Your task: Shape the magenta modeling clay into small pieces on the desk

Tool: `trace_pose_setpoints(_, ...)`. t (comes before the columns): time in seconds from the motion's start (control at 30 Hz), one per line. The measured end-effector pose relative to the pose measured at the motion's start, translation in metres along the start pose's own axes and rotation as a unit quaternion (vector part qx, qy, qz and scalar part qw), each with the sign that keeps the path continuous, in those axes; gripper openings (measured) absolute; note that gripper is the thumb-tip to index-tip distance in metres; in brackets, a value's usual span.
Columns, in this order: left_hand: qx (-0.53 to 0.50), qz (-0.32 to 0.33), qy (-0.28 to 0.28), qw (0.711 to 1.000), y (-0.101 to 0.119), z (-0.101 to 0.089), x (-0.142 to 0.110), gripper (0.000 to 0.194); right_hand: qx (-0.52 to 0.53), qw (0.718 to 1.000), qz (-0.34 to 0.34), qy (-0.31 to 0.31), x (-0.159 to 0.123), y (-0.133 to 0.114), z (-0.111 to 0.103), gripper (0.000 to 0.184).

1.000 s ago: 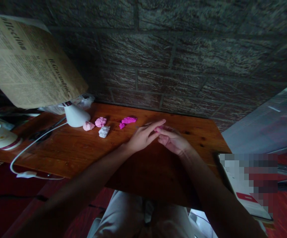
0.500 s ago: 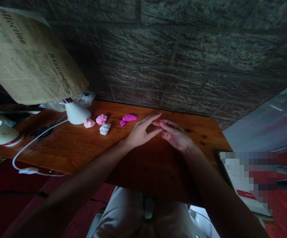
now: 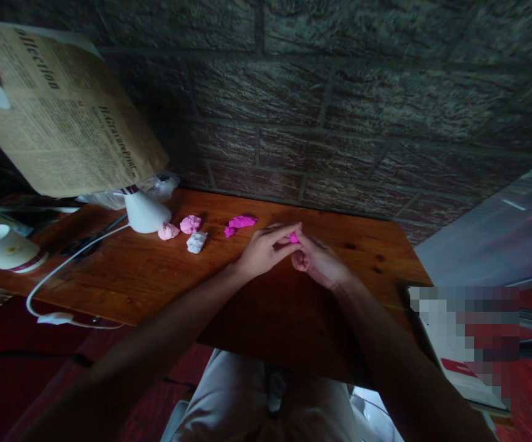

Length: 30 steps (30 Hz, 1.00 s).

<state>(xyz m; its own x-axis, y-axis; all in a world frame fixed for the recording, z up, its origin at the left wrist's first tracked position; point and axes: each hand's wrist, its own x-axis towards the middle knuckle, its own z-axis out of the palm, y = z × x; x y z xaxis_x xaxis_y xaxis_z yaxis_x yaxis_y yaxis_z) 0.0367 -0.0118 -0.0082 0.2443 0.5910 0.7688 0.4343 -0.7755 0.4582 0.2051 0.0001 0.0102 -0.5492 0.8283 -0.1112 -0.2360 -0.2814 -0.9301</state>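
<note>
A small bright pink lump of modelling clay [image 3: 294, 237] shows between the fingertips of both hands, above the wooden table. My left hand [image 3: 266, 248] pinches it from the left, thumb below and fingers above. From the other side my right hand [image 3: 318, 258] grips it too, with its lower fingers curled in. Left of the hands lies a flattened magenta clay piece [image 3: 242, 221] with a smaller bit [image 3: 229, 232] beside it. Further left sit a pink lump [image 3: 191, 224], a paler pink lump [image 3: 169, 231] and a white lump [image 3: 196, 242].
A lamp with a white base [image 3: 148, 212] and newsprint shade [image 3: 81, 116] stands on the table [image 3: 155, 288] at left, its white cord [image 3: 40, 285] looping over the front edge. A paper cup [image 3: 5, 248] is at far left. A stone wall [image 3: 266, 153] rises behind.
My hands have closed together at the fingertips, and the pink lump between them shows more plainly. The left fingers have come down onto it. The view has shifted slightly.
</note>
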Motion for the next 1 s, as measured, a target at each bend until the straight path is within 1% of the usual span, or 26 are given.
trace_pose_setpoints(0.13,-0.023,-0.023,-0.016,0.999,-0.002,-0.001,0.000,0.040,0.064,0.998,0.006,-0.014,-0.003,-0.007,0.002,0.039)
trace_pose_setpoints(0.2,-0.044,-0.046,-0.025,0.998,-0.002,-0.002,0.000,0.037,0.076,0.997,0.011,-0.026,-0.004,-0.009,0.002,0.036)
trace_pose_setpoints(0.3,-0.094,-0.109,-0.010,0.990,-0.003,-0.002,0.000,0.031,0.068,0.997,0.024,-0.035,-0.005,-0.010,0.001,0.034)
trace_pose_setpoints(0.37,-0.128,-0.129,0.013,0.983,-0.004,-0.001,0.001,0.028,0.073,0.997,0.019,-0.023,-0.005,-0.010,0.000,0.034)
trace_pose_setpoints(0.43,-0.145,-0.131,0.034,0.980,-0.005,0.000,0.002,0.028,0.080,0.997,0.006,-0.009,-0.006,-0.010,0.000,0.033)
trace_pose_setpoints(0.5,-0.145,-0.132,0.040,0.980,-0.005,0.000,0.003,0.029,0.079,0.997,-0.002,-0.003,-0.006,-0.010,0.001,0.034)
trace_pose_setpoints(0.63,-0.137,-0.114,0.050,0.983,-0.004,0.002,0.003,0.024,0.081,0.997,0.011,-0.001,-0.005,-0.007,0.004,0.037)
trace_pose_setpoints(0.7,-0.137,-0.101,0.052,0.984,-0.004,0.002,0.003,0.025,0.078,0.997,0.014,0.001,-0.004,-0.006,0.006,0.036)
trace_pose_setpoints(0.8,-0.129,-0.087,0.047,0.987,-0.003,0.002,0.003,0.025,0.072,0.997,-0.002,-0.007,-0.003,-0.006,0.006,0.032)
trace_pose_setpoints(0.9,-0.124,-0.078,0.031,0.989,-0.002,0.001,0.003,0.022,0.076,0.997,-0.014,-0.019,-0.004,-0.009,0.005,0.032)
trace_pose_setpoints(0.93,-0.126,-0.079,0.023,0.989,-0.001,0.001,0.003,0.024,0.080,0.996,-0.012,-0.023,-0.005,-0.011,0.004,0.031)
trace_pose_setpoints(1.0,-0.130,-0.086,0.012,0.988,-0.001,-0.001,0.003,0.036,0.089,0.996,-0.005,-0.028,-0.006,-0.013,0.001,0.030)
